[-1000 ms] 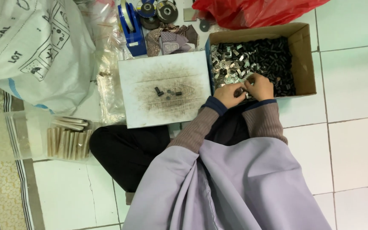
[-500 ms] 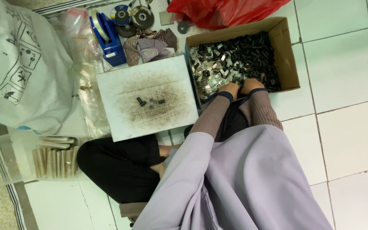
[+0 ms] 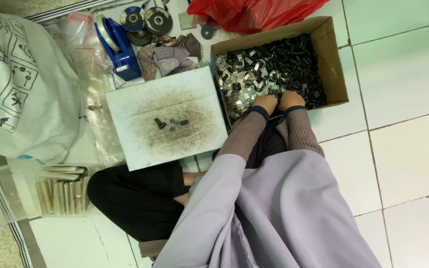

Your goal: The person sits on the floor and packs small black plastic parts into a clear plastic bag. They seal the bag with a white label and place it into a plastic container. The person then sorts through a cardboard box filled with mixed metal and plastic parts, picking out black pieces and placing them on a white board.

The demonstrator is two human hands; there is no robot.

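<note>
Head view shows left hand (image 3: 264,103) and right hand (image 3: 291,100) side by side, fingers buried among small metal clips (image 3: 247,82) in the cardboard box (image 3: 332,64), grip impossible to tell, right of the stained white board (image 3: 167,116).

Bright even light, soft shadows, sharp

— Fingers of both hands (image 3: 278,101)? Buried among the metal parts (image 3: 254,74) in the cardboard box (image 3: 332,64); grip impossible to tell.
— And the red bag (image 3: 254,12), white sack (image 3: 16,84)? Cut off by the picture's edges.
</note>
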